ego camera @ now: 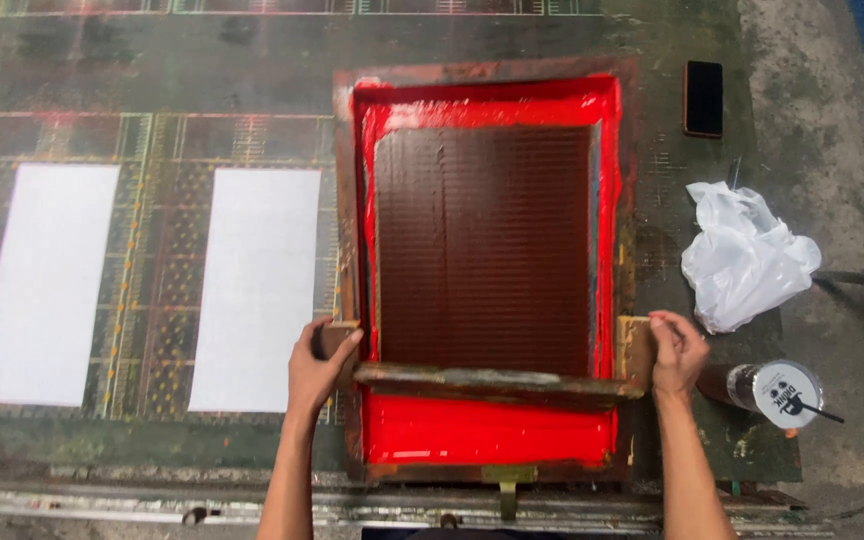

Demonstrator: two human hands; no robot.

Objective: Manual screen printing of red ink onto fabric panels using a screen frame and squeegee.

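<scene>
Both hands grip a wooden squeegee (497,380) lying across the red-inked screen frame (347,200), near the front edge of the printing table (152,80). Left hand (316,368) wraps its left end, right hand (676,352) its right end. Two white sheets (257,285) lie left of the frame.

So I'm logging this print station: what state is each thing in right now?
Screen frame: lying flat on the table, red ink pooled along its edges.
Squeegee: across the frame's near end, one hand at each end.
Left hand: gripping the left end.
Right hand: gripping the right end.
Two white sheets: flat, unprinted.
Phone: screen dark.
Plastic bag: crumpled.
Cup: lidded, straw in.
</scene>
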